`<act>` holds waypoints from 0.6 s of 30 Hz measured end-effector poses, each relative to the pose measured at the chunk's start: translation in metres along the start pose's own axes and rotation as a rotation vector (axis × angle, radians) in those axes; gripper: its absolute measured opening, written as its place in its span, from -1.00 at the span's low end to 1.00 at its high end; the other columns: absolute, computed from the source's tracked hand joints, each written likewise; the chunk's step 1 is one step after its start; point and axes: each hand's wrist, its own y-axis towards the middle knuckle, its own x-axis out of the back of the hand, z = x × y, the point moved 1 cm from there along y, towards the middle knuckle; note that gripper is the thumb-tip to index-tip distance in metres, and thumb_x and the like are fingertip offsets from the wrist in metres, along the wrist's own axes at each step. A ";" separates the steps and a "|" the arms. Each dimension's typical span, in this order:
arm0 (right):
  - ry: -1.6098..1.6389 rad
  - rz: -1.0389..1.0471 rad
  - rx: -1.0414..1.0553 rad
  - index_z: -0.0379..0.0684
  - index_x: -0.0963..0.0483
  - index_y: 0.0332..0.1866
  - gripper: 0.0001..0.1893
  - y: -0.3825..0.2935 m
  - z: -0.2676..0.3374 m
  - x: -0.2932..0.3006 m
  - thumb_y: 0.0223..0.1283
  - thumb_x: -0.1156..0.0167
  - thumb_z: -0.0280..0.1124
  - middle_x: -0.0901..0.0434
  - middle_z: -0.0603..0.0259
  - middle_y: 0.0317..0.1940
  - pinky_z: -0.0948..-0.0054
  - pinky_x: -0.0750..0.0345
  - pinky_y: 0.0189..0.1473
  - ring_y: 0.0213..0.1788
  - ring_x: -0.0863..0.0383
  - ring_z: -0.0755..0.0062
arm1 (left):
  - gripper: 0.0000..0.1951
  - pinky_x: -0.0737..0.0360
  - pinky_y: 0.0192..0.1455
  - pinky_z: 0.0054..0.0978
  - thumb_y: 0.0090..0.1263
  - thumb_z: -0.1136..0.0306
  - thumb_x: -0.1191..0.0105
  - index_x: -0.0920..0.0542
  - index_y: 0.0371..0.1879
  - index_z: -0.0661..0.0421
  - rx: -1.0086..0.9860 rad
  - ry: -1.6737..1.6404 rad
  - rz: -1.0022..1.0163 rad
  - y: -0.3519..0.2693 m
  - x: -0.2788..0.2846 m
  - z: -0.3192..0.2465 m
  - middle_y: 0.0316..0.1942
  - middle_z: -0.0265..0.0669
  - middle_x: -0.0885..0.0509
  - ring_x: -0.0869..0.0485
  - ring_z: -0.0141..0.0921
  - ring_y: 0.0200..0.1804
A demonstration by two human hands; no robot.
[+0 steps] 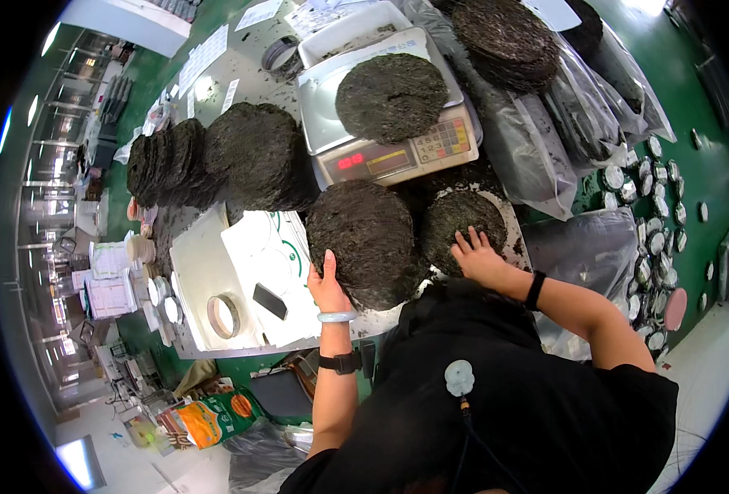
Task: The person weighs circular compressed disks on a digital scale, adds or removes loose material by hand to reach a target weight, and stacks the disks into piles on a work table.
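My left hand (329, 285) rests against the left edge of a stack of round, dark dried seaweed sheets (364, 238), thumb up along its side; whether it grips the stack is unclear. My right hand (479, 258) lies with spread fingers on a smaller dark round stack (463, 222) at the table's near right. Beyond them, one round dark sheet (392, 97) sits on the metal pan of a digital scale (395, 162), overhanging toward its keypad. Two more dark stacks, one upright (256, 154) and one leaning in layers (170, 162), stand left of the scale.
Left of my left hand lie white printed sheets (290, 259), a black rectangular object (270, 301) and a ring (223, 316). Behind the scale is a white tray (355, 34). Filled plastic bags (528, 145) and another dark stack (505, 43) occupy the right. Many small round packs (654, 241) lie beyond.
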 end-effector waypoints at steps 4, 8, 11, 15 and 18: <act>-0.303 -0.056 -0.013 -0.30 -0.32 0.25 -0.58 0.016 0.026 -0.001 0.33 -0.02 -0.39 -0.49 -0.43 0.22 -0.28 -0.51 0.17 0.22 -0.49 -0.59 | -0.62 -0.51 0.13 -0.50 0.48 0.37 -0.23 -0.54 0.18 0.27 0.008 -0.058 0.050 -0.003 -0.002 0.000 0.02 -0.33 -0.65 -0.57 -0.51 -0.02; 0.554 -0.064 -0.480 -0.24 -0.37 0.17 -0.58 0.009 -0.022 0.042 0.16 -0.12 -0.57 -0.69 -0.12 -0.12 0.11 -0.66 -0.17 -0.14 -0.75 -0.08 | -0.68 -0.60 0.08 -0.43 0.50 0.39 -0.19 -0.56 0.17 0.20 0.048 -0.130 0.070 -0.012 -0.006 -0.017 0.03 -0.30 -0.67 -0.63 -0.46 -0.01; 1.637 -0.702 -0.324 -0.34 -0.35 0.17 -0.52 -0.035 -0.081 0.084 0.08 0.16 -0.77 -0.68 -0.11 -0.09 0.24 -0.62 0.14 -0.02 -0.74 0.14 | -0.66 -0.64 0.14 -0.30 0.56 0.30 -0.09 -0.53 0.20 0.20 0.121 -0.207 0.129 -0.017 -0.011 -0.018 0.11 -0.20 -0.67 -0.67 -0.30 0.07; 2.093 -0.721 -0.546 -0.34 -0.37 0.17 -0.54 -0.061 -0.090 0.174 0.12 0.15 -0.74 -0.67 -0.05 -0.02 0.24 -0.63 0.17 -0.03 -0.73 0.19 | -0.58 -0.61 0.26 -0.16 0.59 0.17 0.03 -0.51 0.25 0.22 0.398 -0.542 0.374 -0.018 -0.045 -0.019 0.16 -0.11 -0.66 -0.66 -0.17 0.15; 2.156 -0.747 -0.455 -0.32 -0.42 0.17 -0.60 -0.056 -0.093 0.176 0.23 0.10 -0.67 -0.68 0.04 0.01 0.29 -0.64 0.15 -0.02 -0.72 0.27 | -0.57 -0.56 0.31 -0.12 0.56 0.18 0.01 -0.50 0.26 0.21 0.420 -0.575 0.563 -0.010 -0.087 -0.016 0.18 -0.13 -0.66 -0.65 -0.17 0.17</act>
